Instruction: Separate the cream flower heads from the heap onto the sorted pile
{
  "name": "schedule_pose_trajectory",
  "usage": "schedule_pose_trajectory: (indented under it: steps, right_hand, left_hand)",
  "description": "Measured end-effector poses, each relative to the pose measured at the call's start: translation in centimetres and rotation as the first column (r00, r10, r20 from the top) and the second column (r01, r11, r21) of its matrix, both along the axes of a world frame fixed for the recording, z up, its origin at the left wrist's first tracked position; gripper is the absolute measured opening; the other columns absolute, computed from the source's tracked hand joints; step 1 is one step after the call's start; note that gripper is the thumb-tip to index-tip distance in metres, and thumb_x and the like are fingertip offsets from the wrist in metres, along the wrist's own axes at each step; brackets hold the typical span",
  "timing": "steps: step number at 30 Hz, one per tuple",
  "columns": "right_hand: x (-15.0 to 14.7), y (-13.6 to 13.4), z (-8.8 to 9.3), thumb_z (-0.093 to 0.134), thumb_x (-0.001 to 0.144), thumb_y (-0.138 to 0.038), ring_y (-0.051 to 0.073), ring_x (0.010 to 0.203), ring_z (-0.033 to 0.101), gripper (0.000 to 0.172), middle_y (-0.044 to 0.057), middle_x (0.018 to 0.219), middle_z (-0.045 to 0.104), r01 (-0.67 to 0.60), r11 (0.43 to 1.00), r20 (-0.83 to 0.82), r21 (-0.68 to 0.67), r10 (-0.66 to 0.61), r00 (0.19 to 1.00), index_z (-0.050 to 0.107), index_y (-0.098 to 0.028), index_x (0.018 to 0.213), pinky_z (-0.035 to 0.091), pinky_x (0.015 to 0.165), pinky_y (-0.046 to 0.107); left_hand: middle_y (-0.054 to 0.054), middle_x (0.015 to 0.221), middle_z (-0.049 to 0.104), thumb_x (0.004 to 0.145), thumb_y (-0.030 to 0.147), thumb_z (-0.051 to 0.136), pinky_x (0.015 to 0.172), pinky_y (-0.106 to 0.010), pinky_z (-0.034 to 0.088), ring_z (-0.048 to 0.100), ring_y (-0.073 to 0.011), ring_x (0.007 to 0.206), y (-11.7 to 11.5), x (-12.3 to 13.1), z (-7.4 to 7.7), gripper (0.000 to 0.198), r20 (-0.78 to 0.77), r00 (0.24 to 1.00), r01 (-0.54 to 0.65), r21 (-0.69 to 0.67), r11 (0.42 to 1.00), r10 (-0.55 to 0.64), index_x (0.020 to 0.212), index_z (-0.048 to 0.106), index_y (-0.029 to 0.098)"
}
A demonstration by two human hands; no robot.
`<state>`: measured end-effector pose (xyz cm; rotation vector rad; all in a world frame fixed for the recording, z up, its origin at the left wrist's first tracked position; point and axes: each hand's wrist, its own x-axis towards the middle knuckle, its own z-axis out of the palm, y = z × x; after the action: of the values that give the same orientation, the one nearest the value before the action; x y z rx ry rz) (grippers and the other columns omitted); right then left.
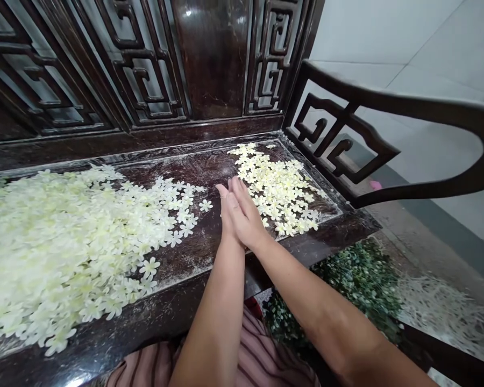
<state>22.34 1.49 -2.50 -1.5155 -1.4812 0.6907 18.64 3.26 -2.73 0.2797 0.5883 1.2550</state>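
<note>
My left hand and my right hand are pressed palm to palm above the bench seat, fingers stretched out and pointing away from me. Whether anything lies between the palms is hidden. Just right of them spreads a smaller heap of pale yellow artificial flowers, close to my right hand's fingers. To the left, a much larger pile of white-yellow artificial flowers covers the seat. A single flower lies apart from that pile, near my left hand.
The dark wooden bench has a carved openwork back and a curved armrest at right. Below the seat's front edge are bunched green leaves and a tangle of whitish strands. A pink scrap shows beyond the armrest.
</note>
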Motion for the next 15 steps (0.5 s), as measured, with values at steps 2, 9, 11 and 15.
schedule_pose_trajectory:
  steps: [2, 9, 11, 15]
  right_hand:
    - [0.8, 1.0, -0.1, 0.016, 0.085, -0.071, 0.026, 0.142, 0.019, 0.085, 0.011, 0.151, 0.029, 0.093, 0.996, 0.066, 0.013, -0.094, 0.993, 0.035, -0.013, 0.143, 0.014, 0.117, 0.048]
    - [2.1, 4.7, -1.0, 0.007, 0.084, -0.071, 0.029, 0.139, 0.026, 0.094, 0.019, 0.143, 0.041, 0.185, 0.974, 0.251, 0.130, -0.213, 0.944, 0.044, -0.002, 0.135, 0.017, 0.115, 0.045]
    - [2.3, 5.1, -1.1, 0.006, 0.087, -0.067, 0.028, 0.135, 0.035, 0.088, 0.018, 0.137, 0.049, 0.189, 0.973, 0.302, 0.129, -0.220, 0.928, 0.050, -0.004, 0.131, 0.026, 0.112, 0.043]
    - [3.5, 6.1, -1.2, 0.003, 0.089, -0.063, 0.028, 0.100, 0.065, 0.083, 0.015, 0.096, 0.071, 0.222, 0.975, 0.276, -0.029, -0.206, 0.939, 0.068, -0.013, 0.104, 0.047, 0.088, 0.042]
  left_hand:
    - [-0.005, 0.130, 0.057, 0.097, 0.045, 0.017, 0.111, -0.023, 0.029, 0.038, -0.0137, 0.133, -0.5, 0.5, 0.5, 0.055, 0.036, 0.998, 0.048, 0.046, 0.998, -0.050, 0.117, 0.062, 0.018]
    - [-0.009, 0.126, 0.060, 0.095, 0.049, 0.026, 0.104, -0.024, 0.038, 0.048, -0.0182, 0.126, -1.2, 1.5, 0.7, 0.056, 0.104, 0.994, -0.014, -0.012, 1.000, 0.015, 0.121, 0.060, 0.014]
    - [-0.010, 0.125, 0.061, 0.095, 0.048, 0.028, 0.103, -0.025, 0.040, 0.049, -0.0191, 0.125, -1.1, 1.6, 0.5, 0.055, 0.067, 0.997, -0.042, -0.045, 0.998, 0.045, 0.122, 0.059, 0.012]
    - [-0.011, 0.123, 0.062, 0.096, 0.046, 0.025, 0.103, -0.027, 0.040, 0.051, -0.0199, 0.123, -1.1, 1.9, 0.2, 0.055, -0.017, 1.000, -0.020, -0.042, 0.999, 0.020, 0.121, 0.060, 0.011]
